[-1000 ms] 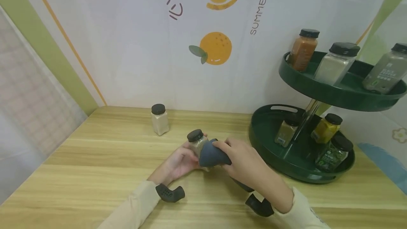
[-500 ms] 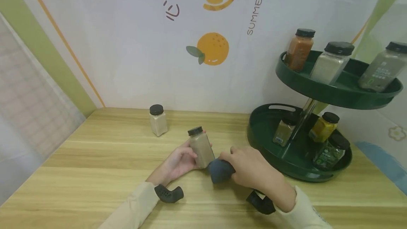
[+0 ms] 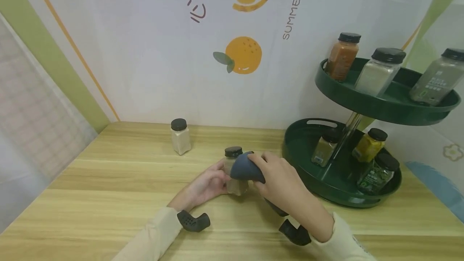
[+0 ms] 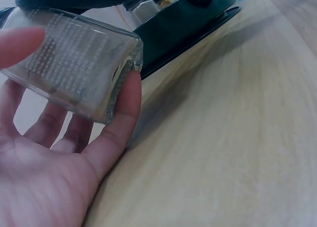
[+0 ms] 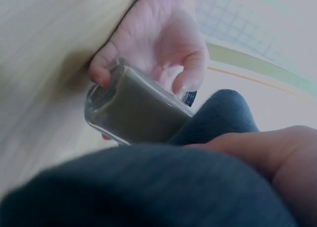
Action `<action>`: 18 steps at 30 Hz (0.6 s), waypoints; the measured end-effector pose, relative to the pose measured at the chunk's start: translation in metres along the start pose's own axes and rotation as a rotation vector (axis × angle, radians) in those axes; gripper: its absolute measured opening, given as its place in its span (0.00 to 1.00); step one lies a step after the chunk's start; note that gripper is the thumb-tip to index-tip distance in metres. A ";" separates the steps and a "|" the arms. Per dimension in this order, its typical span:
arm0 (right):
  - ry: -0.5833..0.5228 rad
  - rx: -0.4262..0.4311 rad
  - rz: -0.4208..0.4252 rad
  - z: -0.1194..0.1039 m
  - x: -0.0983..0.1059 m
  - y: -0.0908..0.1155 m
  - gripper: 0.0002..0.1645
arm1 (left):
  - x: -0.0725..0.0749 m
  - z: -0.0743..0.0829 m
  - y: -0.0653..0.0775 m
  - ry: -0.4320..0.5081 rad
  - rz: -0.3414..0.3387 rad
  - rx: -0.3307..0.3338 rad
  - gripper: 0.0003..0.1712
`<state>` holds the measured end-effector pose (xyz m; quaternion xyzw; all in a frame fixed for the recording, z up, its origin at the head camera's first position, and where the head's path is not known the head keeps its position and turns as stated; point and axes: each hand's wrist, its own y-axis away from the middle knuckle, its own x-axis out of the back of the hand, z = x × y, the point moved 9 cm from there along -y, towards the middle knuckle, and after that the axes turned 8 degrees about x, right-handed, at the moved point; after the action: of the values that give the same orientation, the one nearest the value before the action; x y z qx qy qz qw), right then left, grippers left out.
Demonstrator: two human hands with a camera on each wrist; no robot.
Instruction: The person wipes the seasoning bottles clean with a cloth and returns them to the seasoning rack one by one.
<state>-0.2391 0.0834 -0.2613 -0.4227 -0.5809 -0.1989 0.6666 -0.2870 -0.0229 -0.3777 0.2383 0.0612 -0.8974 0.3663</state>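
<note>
A clear spice jar with a black screw lid and greyish-beige powder inside is held off the table by my left hand. In the left wrist view, the thumb lies on one side of the jar, one finger is at its base, and rows of small print show on it. My right hand grips a dark blue cloth, which lies against the front of the jar and covers its middle. Seen from the right wrist, the cloth hides the part of the jar towards its lid.
Another black-lidded jar of pale powder stands at the table's back left. On the right is a dark green two-tier rack, with several spice jars on its trays. A printed curtain hangs behind the wooden table.
The cloth slid down to the jar's base half a second ago, baring the jar's front; now it is back up across the middle. The jar has shifted slightly right and stands more upright.
</note>
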 end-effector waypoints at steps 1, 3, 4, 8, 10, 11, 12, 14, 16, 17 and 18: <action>0.014 0.003 -0.016 -0.001 -0.002 0.000 0.35 | 0.000 0.000 0.000 -0.002 0.002 0.001 0.37; 0.026 0.012 -0.056 -0.002 -0.006 0.001 0.34 | 0.000 -0.001 0.001 -0.001 0.009 0.007 0.40; 0.033 0.021 -0.077 -0.003 -0.009 0.001 0.33 | 0.001 0.000 0.001 0.001 0.014 0.010 0.40; 0.069 0.092 -0.131 -0.008 -0.016 0.003 0.29 | 0.002 0.001 0.003 0.029 0.028 0.011 0.41; 0.096 0.135 -0.137 -0.012 -0.016 0.003 0.28 | 0.002 0.002 0.003 0.044 0.022 0.001 0.40; 0.108 0.155 -0.141 -0.013 -0.016 0.004 0.27 | 0.002 0.002 0.003 0.053 0.015 -0.001 0.39; 0.116 0.172 -0.148 -0.014 -0.016 0.005 0.27 | 0.001 0.003 0.004 0.061 0.007 -0.003 0.39; 0.114 0.193 -0.171 -0.016 -0.016 0.007 0.27 | 0.000 0.002 0.004 0.069 -0.008 -0.001 0.39; 0.093 0.196 -0.192 -0.016 -0.015 0.008 0.27 | -0.001 0.001 0.003 0.071 -0.015 0.000 0.39; 0.077 0.190 -0.199 -0.015 -0.014 0.009 0.27 | -0.001 0.001 0.003 0.070 -0.018 -0.001 0.39; 0.060 0.180 -0.206 -0.014 -0.013 0.009 0.27 | -0.002 0.001 0.002 0.065 -0.020 -0.003 0.38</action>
<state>-0.2265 0.0742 -0.2763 -0.2932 -0.6166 -0.2256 0.6949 -0.2847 -0.0239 -0.3757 0.2662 0.0767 -0.8928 0.3553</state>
